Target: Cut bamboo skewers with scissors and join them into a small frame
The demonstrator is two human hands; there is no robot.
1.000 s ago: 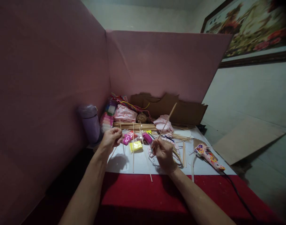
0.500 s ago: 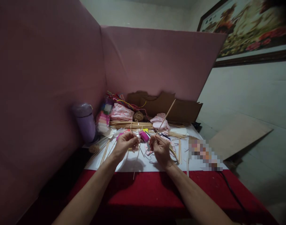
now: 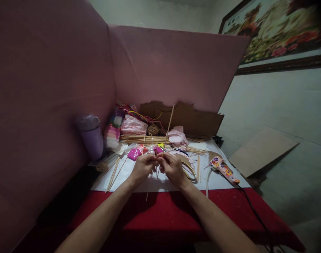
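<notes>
My left hand and my right hand meet over the white sheet, fingertips touching or nearly so. From the right hand's pinch a long thin bamboo stick rises, leaning slightly to the right at its top. A second thin stick shows above the left hand's closed fingers. Thin ends stick out below both hands, and exactly how the pieces meet between the fingertips is hidden. Just beyond the hands lie bright pink packets. A gold-rimmed hoop lies beside the right hand.
At right a flowered glue gun trails a black cord. A purple tumbler stands at left. Behind are bundled sticks, a twine ball, pink cloth and torn cardboard. Red cloth covers the front edge.
My hands have come together from apart. The right hand's stick has moved left and stands more upright. The camera view has shifted slightly.
</notes>
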